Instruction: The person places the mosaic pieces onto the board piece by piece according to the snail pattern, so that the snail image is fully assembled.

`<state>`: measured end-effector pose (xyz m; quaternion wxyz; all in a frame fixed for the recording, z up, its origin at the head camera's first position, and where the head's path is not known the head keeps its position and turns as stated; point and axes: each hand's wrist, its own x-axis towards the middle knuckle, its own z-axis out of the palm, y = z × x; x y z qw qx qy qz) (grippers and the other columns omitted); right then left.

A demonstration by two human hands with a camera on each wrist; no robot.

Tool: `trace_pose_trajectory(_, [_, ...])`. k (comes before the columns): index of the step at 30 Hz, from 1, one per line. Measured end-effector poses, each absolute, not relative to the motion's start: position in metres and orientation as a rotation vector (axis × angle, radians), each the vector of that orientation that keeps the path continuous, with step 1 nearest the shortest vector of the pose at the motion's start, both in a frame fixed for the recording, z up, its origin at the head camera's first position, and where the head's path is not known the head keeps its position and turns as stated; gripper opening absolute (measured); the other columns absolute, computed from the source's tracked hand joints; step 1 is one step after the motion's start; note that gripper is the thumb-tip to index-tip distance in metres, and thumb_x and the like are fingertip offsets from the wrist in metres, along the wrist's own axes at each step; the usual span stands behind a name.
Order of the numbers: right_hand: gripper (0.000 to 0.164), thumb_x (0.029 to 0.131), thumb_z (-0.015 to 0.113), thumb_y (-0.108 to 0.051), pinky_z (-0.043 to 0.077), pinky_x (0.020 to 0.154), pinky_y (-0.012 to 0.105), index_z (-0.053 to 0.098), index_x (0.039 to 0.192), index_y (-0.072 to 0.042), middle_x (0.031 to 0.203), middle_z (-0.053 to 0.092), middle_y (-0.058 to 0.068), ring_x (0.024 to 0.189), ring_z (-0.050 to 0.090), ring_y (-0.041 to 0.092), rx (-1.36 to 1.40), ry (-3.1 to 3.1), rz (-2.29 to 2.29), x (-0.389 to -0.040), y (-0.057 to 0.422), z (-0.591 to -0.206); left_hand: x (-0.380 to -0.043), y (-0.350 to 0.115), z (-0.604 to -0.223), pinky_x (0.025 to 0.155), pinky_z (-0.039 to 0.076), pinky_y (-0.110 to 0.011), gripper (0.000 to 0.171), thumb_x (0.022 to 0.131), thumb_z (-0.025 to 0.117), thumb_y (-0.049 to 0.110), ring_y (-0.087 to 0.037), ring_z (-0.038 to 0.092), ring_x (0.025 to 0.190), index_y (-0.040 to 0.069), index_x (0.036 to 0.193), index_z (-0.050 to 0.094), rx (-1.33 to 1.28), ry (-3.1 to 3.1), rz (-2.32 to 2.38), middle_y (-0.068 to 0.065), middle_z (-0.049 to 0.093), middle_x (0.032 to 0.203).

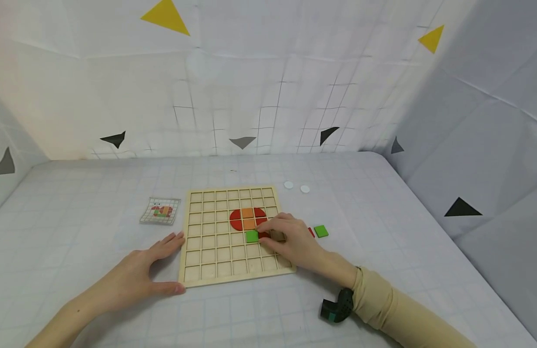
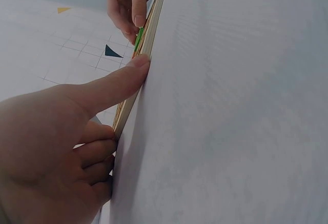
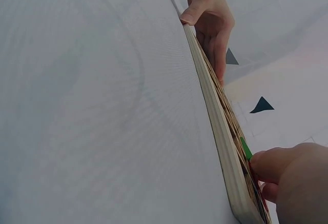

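A wooden grid board (image 1: 216, 256) lies on the table. Red rounded pieces (image 1: 236, 224) and orange squares (image 1: 248, 224) form an oval in its upper right half, with a green square (image 1: 252, 236) just below. My right hand (image 1: 294, 241) reaches over the board's right side, its thumb and index finger pinching a dark red piece (image 1: 264, 235) beside the green square. The hand partly hides that piece. Against the board's left edge, my left hand (image 1: 137, 275) rests its thumb and fingertips, fingers spread; the left wrist view shows the thumb (image 2: 120, 85) at the frame.
A pattern card (image 1: 160, 210) with a small coloured picture lies left of the board. Two white discs (image 1: 297, 187) sit beyond its upper right corner. Right of the board are a loose green square (image 1: 321, 231) and a red piece (image 1: 311, 232), partly behind the hand.
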<state>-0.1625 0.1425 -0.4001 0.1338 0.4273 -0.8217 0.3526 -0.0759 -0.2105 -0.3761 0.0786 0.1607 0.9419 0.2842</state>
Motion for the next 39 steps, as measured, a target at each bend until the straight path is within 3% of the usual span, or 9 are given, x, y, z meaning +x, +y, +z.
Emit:
trace_pose_trajectory(15, [0.02, 0.082, 0.082, -0.01, 0.049, 0.079, 0.027, 0.075, 0.101, -0.01, 0.097, 0.075, -0.004, 0.089, 0.063, 0.012, 1.218, -2.341, 1.026, -0.1645, 0.1425, -0.4019, -0.076, -0.2106, -0.3765, 0.107, 0.037, -0.062, 0.104, 0.068, 0.073, 0.074, -0.038, 0.039, 0.143, 0.021, 0.153, 0.044, 0.499, 2.825, 0.856, -0.006, 0.04, 0.159])
trace_pose_trajectory(39, [0.019, 0.083, 0.081, -0.01, 0.052, 0.086, 0.028, 0.074, 0.101, -0.011, 0.103, 0.076, -0.003, 0.095, 0.065, 0.011, 1.251, -2.36, 1.042, -0.1648, 0.1435, -0.4034, -0.0749, -0.2108, -0.3756, 0.108, 0.037, -0.062, 0.104, 0.068, 0.073, 0.075, -0.038, 0.038, 0.144, 0.022, 0.152, 0.044, 0.48, 2.814, 0.874, -0.005, 0.039, 0.159])
